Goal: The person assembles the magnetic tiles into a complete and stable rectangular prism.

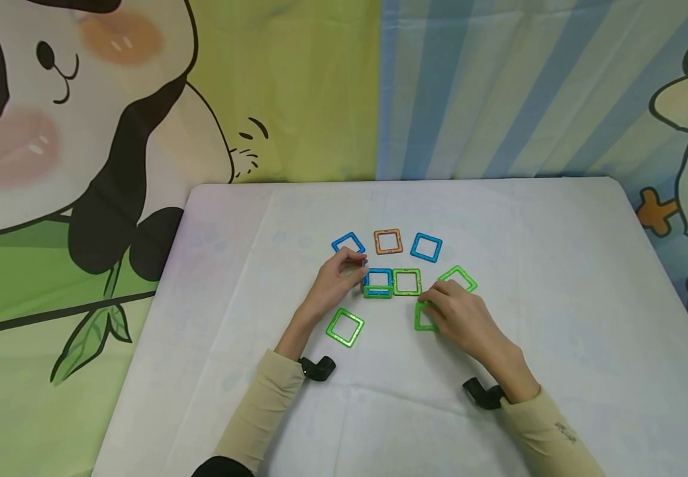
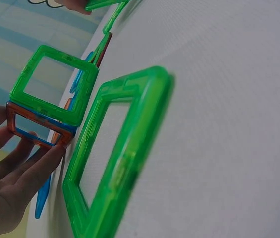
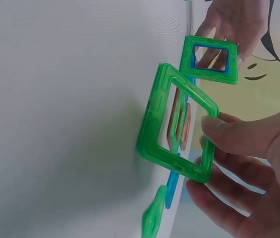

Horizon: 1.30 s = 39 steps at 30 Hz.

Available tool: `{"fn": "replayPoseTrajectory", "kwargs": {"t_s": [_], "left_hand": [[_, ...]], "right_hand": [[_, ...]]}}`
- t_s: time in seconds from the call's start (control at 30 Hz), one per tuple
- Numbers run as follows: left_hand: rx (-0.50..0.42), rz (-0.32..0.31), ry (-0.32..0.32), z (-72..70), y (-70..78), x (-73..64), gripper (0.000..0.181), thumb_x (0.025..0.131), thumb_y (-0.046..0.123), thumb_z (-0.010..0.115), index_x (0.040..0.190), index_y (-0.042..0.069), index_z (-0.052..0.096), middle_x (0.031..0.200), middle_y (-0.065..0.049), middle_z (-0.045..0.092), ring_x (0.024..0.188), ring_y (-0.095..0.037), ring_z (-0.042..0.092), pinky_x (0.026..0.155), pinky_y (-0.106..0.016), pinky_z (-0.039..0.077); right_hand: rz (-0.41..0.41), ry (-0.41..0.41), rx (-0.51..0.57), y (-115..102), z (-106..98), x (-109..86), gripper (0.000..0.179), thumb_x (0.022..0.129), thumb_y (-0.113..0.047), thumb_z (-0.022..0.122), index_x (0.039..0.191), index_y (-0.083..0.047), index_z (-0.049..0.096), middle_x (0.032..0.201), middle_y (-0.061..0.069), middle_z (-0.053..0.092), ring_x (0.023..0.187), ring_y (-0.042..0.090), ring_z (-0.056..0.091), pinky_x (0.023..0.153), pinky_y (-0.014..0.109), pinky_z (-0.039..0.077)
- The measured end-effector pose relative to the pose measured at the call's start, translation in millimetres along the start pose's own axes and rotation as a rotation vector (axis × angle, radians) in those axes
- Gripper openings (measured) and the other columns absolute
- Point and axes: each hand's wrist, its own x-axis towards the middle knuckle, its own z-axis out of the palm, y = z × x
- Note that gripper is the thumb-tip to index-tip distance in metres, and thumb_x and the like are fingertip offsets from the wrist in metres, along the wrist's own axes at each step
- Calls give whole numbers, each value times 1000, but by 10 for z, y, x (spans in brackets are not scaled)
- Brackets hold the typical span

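Left of centre on the table, the left hand (image 1: 333,281) holds an orange square frame tile (image 2: 69,136) between thumb and fingers. That tile stands at the side of a small box-like build, with a green square tile (image 2: 43,109) upright at its front and a blue tile (image 1: 378,270) behind. Another green tile (image 1: 407,293) adjoins this build on its right. The right hand (image 1: 465,321) pinches a separate green square tile (image 3: 152,114) by one edge, thumb on one face and fingers behind. It is tilted, to the right of the build.
Behind the build lie a blue tile (image 1: 344,240), an orange tile (image 1: 388,232) and a second blue tile (image 1: 427,258). A loose green tile (image 1: 333,324) lies near the left forearm, another green tile (image 1: 469,279) beyond the right hand. A white cloth covers the table (image 1: 379,411).
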Motion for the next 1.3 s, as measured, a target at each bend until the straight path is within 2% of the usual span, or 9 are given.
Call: {"fn": "replayPoseTrajectory", "kwargs": {"t_s": [0.27,0.73,1.03,1.3], "left_hand": [[8,-7,-2,2,7,-6,30,102,21,65,129,9,62,135,-7,64,130,-22,60,105,-41,52],[0,2,-11,-2,6,-8,32,102,21,65,130,7,61,135,-7,64,130,-22,60,102,-40,54],[-1,14,-18,-9,16,-7,36,102,21,65,133,3,60,137,-10,63,133,-25,59,107,-43,51],[1,20,-18,-11,5,-6,33,102,22,64,131,5,60,136,-9,63,133,-24,58,111,-44,48]], "right_hand": [[-34,39,-16,-23,-8,62,18,81,-1,85,97,-8,78,94,4,71,88,22,67,64,36,56],[-52,50,-8,-85,-19,168,17,81,-1,85,95,-8,78,90,3,70,78,18,60,60,31,52],[-48,48,-2,-81,4,240,15,83,2,82,94,-7,77,89,5,68,79,20,61,61,33,52],[-51,44,-10,-88,16,299,13,84,-1,82,94,-8,78,90,5,68,85,23,66,61,34,54]]}}
